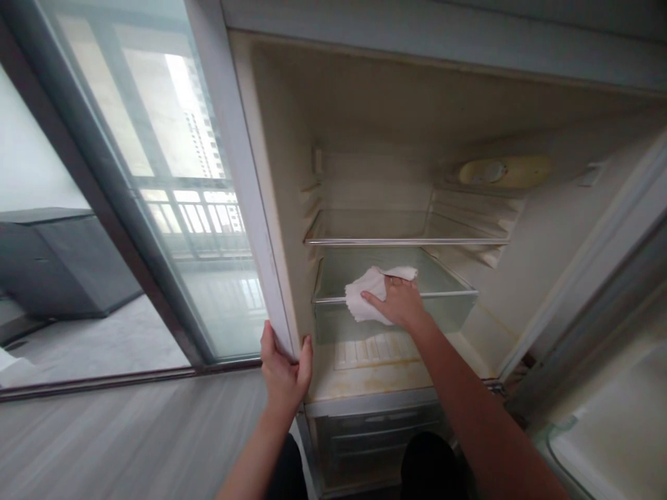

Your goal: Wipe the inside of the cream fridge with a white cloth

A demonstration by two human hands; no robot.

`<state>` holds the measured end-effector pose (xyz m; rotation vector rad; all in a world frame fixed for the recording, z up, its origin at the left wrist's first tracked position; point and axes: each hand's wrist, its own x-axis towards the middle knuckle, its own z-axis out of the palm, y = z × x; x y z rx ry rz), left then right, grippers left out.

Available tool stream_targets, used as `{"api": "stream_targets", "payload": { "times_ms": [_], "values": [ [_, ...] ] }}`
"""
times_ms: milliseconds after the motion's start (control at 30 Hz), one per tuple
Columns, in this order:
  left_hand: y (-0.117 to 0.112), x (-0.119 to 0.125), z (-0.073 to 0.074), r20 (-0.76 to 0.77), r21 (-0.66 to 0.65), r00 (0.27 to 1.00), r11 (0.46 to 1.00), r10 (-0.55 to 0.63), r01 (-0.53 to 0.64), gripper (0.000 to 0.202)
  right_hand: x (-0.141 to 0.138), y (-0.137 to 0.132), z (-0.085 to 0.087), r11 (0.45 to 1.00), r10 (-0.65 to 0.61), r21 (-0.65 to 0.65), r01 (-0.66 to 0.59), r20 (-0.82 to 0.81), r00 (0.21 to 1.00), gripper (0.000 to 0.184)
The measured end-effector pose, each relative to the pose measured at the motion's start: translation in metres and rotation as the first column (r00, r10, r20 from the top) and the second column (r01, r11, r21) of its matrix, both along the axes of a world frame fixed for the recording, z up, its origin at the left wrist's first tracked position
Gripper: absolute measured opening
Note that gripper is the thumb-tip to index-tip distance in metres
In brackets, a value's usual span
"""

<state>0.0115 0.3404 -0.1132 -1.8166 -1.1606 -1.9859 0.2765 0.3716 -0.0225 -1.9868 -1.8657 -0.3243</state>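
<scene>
My right hand (399, 300) reaches into the open refrigerator and presses a white cloth (365, 292) against the lower glass shelf (448, 281). The cloth drapes over the shelf's front strip, and part of it hangs below. The thumb lies on top of it, while the fingertips are partly hidden in its folds. Lower left, my left hand (285, 364) is wrapped around the front edge of the refrigerator's side wall (260, 208), thumb inside and fingers outside.
Above the cloth runs an upper glass shelf (406, 242). The refrigerator floor (375, 378) has yellowish stains. A yellowed lamp cover (503, 171) sits on the right inner wall. The open door (615, 403) stands at right, a sliding glass door (171, 208) at left.
</scene>
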Motion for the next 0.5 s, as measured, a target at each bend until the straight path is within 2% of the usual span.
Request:
{"api": "stream_targets", "payload": {
  "times_ms": [67,167,333,500],
  "values": [
    [0.0,0.0,0.001,0.03,-0.029,0.999,0.999,-0.016,0.017,0.082,-0.007,0.011,0.005,0.994,0.066,-0.083,-0.067,-0.013,0.998,0.103],
    [0.0,0.001,0.003,0.055,-0.041,0.998,0.999,-0.017,0.019,0.083,-0.018,0.028,0.012,0.965,0.205,-0.164,-0.204,-0.011,0.979,0.099],
    [-0.002,0.002,0.007,0.081,-0.061,0.996,0.997,-0.041,0.046,0.081,-0.037,0.052,0.02,0.906,0.322,-0.296,-0.304,0.015,0.947,0.066],
    [-0.004,0.002,0.013,0.085,-0.074,0.995,0.996,-0.044,0.051,0.075,-0.054,0.077,0.023,0.871,0.395,-0.322,-0.372,0.008,0.918,0.06]
  ]
}}
